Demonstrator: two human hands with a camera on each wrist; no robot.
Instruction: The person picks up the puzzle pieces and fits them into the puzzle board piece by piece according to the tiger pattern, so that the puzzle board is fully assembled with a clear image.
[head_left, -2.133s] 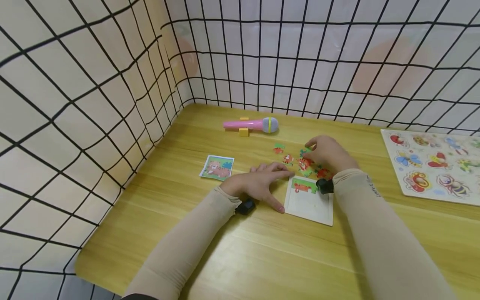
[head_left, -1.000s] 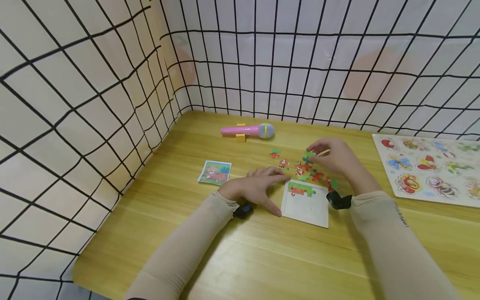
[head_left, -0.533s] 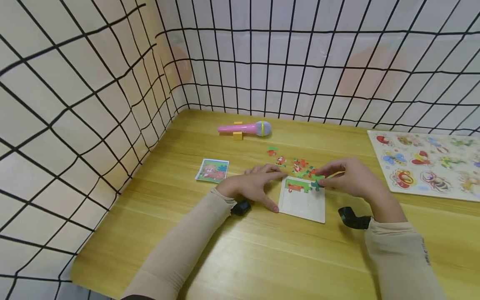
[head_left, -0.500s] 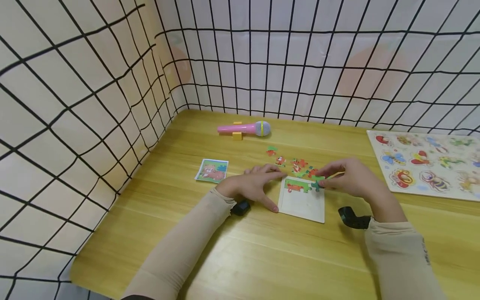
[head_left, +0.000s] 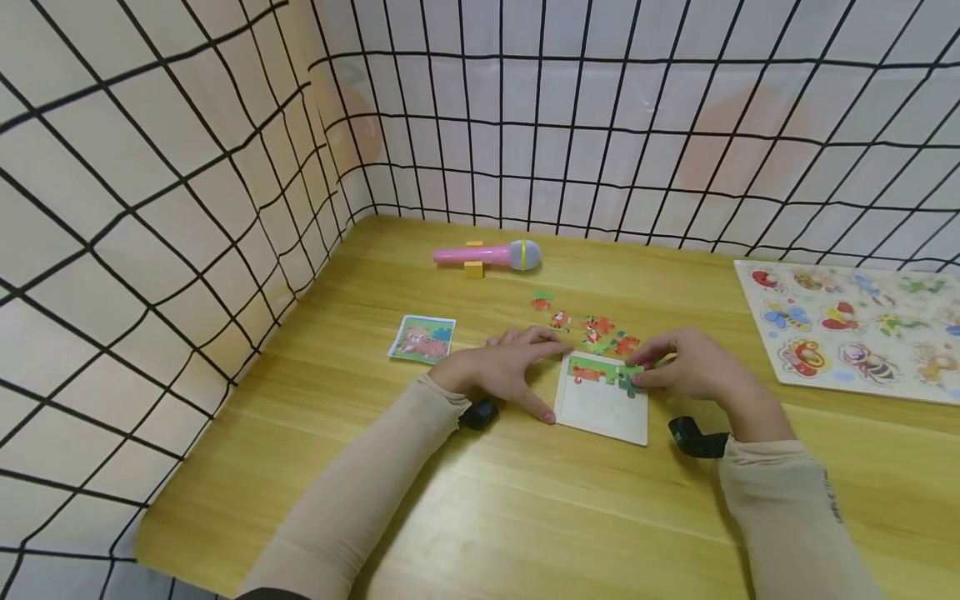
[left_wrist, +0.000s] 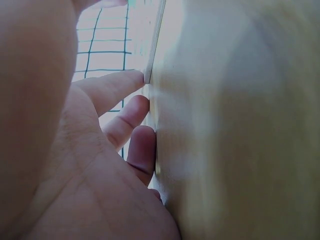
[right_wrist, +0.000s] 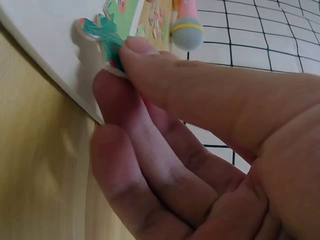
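Note:
My right hand (head_left: 686,372) pinches a green and teal jigsaw piece (right_wrist: 106,37) between thumb and fingers, over the upper right corner of the white puzzle tray (head_left: 600,417). In the right wrist view the piece is slightly tilted above the tray floor. Joined pieces with an orange figure (head_left: 588,372) lie along the tray's top edge, left of the held piece. My left hand (head_left: 506,372) rests on the table with fingers spread, thumb and index fingertip touching the tray's left side. Several loose jigsaw pieces (head_left: 597,329) lie just beyond the tray.
A small picture card (head_left: 422,339) with a pink animal lies to the left. A pink toy microphone (head_left: 487,256) rests on yellow supports farther back. At the right is a wooden insect board (head_left: 862,329). Black wire mesh (head_left: 577,125) borders the table's back and left.
My right hand picked a green and teal piece from the loose pile, lifted it, and brought it toward me to the tray's upper right corner. The left hand stays at the tray.

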